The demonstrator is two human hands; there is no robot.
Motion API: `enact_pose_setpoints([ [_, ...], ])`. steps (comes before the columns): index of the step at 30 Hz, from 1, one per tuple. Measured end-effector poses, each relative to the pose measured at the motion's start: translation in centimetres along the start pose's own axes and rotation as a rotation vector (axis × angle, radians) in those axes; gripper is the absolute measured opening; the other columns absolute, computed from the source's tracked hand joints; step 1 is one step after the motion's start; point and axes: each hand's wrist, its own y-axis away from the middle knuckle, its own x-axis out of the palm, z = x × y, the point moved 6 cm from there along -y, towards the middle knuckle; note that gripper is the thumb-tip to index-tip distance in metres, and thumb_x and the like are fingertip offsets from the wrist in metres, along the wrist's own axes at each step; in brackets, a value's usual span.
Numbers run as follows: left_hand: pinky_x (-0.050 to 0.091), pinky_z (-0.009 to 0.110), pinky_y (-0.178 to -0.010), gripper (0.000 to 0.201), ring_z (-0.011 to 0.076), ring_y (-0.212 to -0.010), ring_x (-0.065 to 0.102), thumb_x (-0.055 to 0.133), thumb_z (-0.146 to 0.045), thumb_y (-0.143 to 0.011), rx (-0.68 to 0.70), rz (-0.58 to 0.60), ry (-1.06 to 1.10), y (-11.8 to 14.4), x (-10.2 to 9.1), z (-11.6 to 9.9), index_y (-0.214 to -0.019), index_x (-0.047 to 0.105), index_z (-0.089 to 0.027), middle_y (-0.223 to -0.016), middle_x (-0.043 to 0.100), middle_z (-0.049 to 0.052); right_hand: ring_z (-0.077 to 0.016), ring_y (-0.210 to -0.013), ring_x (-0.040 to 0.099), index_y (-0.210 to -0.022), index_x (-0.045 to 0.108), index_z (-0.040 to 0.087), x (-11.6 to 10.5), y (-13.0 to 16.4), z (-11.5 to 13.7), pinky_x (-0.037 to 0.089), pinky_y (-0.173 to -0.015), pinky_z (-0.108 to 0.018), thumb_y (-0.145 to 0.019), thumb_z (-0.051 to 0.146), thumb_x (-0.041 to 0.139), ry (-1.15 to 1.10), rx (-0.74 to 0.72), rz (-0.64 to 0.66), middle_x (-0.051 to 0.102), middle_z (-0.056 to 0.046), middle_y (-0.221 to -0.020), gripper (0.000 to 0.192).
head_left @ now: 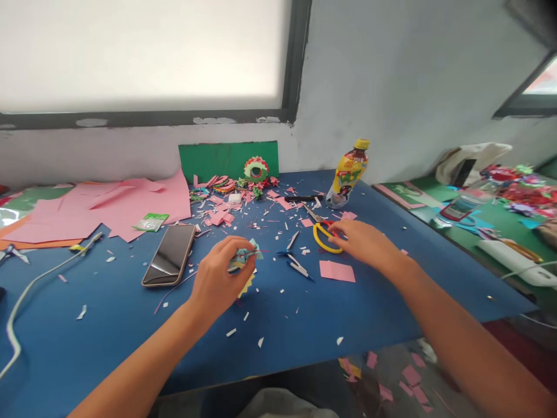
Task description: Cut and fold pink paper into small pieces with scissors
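The left hand (220, 273) is clenched around a small folded paper piece (244, 257), teal and yellow, held just above the blue table (130, 325), right of the phone (170, 254); the right hand (363, 242) rests on the yellow-handled scissors (322, 234), fingertips touching the handle loop, not yet closed around it; a pink paper square (337, 270) lies just beside that wrist; a bottle (349, 173) stands behind, near the wall; paper scraps litter the table.

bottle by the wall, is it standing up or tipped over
Upright, leaning slightly. The bottle stands on its base on the blue table, yellow cap at the top, behind the scissors that the right hand touches.
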Motion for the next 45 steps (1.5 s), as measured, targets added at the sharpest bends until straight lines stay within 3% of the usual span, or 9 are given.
enact_pose_setpoints([
  [2,0.049,0.026,-0.072,0.005,0.0146,-0.079,0.061,0.056,-0.018,-0.078,0.023,-0.013,0.012,0.0,-0.2,-0.1,-0.082,0.056,-0.021,-0.087,0.062,0.003,-0.0252,-0.095,0.057,-0.102,0.062,0.014,0.8,0.2,-2.2,0.044,-0.075,-0.034,-0.083,0.029,0.047,0.031,0.07,-0.059,0.062,-0.013,-0.105,0.029],
  [6,0.049,0.025,-0.071,0.005,0.0135,-0.076,0.062,0.058,-0.015,-0.077,0.077,-0.053,0.047,0.0,-0.6,-0.4,-0.077,0.058,-0.02,-0.085,0.063,0.003,-0.0279,-0.098,0.054,-0.099,0.064,0.012,2.9,-0.1,-3.8,0.04,-0.083,-0.038,-0.082,0.044,0.048,0.069,0.118,-0.039,0.061,-0.015,-0.104,0.039],
  [14,0.051,0.024,-0.071,0.006,0.0127,-0.076,0.062,0.06,-0.015,-0.077,0.133,-0.14,0.052,0.2,-1.2,-0.7,-0.08,0.06,-0.02,-0.083,0.064,0.003,-0.0224,-0.062,0.058,-0.084,0.06,0.011,3.0,-2.5,-2.6,0.036,-0.051,-0.029,-0.077,0.029,0.054,0.027,0.18,0.04,0.063,-0.012,-0.075,0.02],
  [19,0.052,0.024,-0.071,0.012,0.0123,-0.075,0.062,0.062,-0.012,-0.075,0.169,-0.185,0.077,0.4,-1.6,-1.1,-0.083,0.059,-0.02,-0.083,0.064,0.004,-0.0272,-0.071,0.06,-0.109,0.047,0.007,2.0,-1.9,-1.6,0.039,-0.055,-0.031,-0.078,0.028,0.048,-0.057,0.193,-0.133,0.063,-0.016,-0.083,0.037],
  [28,0.051,0.021,-0.07,0.016,0.0109,-0.076,0.061,0.064,-0.008,-0.073,0.207,-0.178,0.112,0.4,-1.4,-1.3,-0.084,0.059,-0.018,-0.083,0.064,0.003,-0.0291,-0.1,0.052,-0.098,0.049,0.019,2.3,-2.9,-3.2,0.041,-0.083,-0.044,-0.072,0.038,0.054,-0.489,0.102,-0.459,0.057,-0.013,-0.103,0.032],
  [32,0.05,0.022,-0.07,0.016,0.011,-0.076,0.061,0.064,-0.008,-0.073,0.213,-0.156,0.103,0.4,-1.3,-1.4,-0.085,0.059,-0.018,-0.083,0.064,0.003,-0.0202,-0.075,0.058,-0.097,0.044,0.024,2.1,-3.1,-4.0,0.048,-0.063,-0.035,-0.075,0.05,0.049,-0.758,0.101,-0.496,0.056,-0.005,-0.083,0.034],
  [36,0.05,0.023,-0.068,0.015,0.0121,-0.075,0.061,0.064,-0.009,-0.073,0.211,-0.137,0.107,0.3,-1.3,-1.5,-0.084,0.059,-0.017,-0.083,0.065,0.003,-0.0127,-0.054,0.05,-0.085,0.042,0.026,1.4,-2.6,-3.1,0.045,-0.051,-0.028,-0.073,0.059,0.05,-0.952,0.024,-0.433,0.046,0.003,-0.065,0.036],
  [42,0.05,0.023,-0.069,0.012,0.0122,-0.075,0.061,0.063,-0.009,-0.074,0.206,-0.101,0.121,0.1,-1.2,-1.5,-0.083,0.059,-0.016,-0.083,0.065,0.005,-0.0124,-0.043,0.036,-0.072,0.036,0.025,0.9,-1.9,-0.2,0.038,-0.038,-0.029,-0.066,0.083,0.006,-1.031,-0.161,-0.348,0.034,0.003,-0.058,0.066],
  [45,0.05,0.023,-0.07,0.013,0.0123,-0.076,0.061,0.063,-0.009,-0.074,0.208,-0.088,0.116,0.1,-1.1,-1.5,-0.084,0.06,-0.016,-0.083,0.065,0.004,-0.0143,-0.052,0.044,-0.075,0.035,0.025,0.4,-1.6,-0.1,0.045,-0.049,-0.031,-0.075,0.074,0.024,-0.951,-0.199,-0.435,0.037,0.002,-0.063,0.051],
])
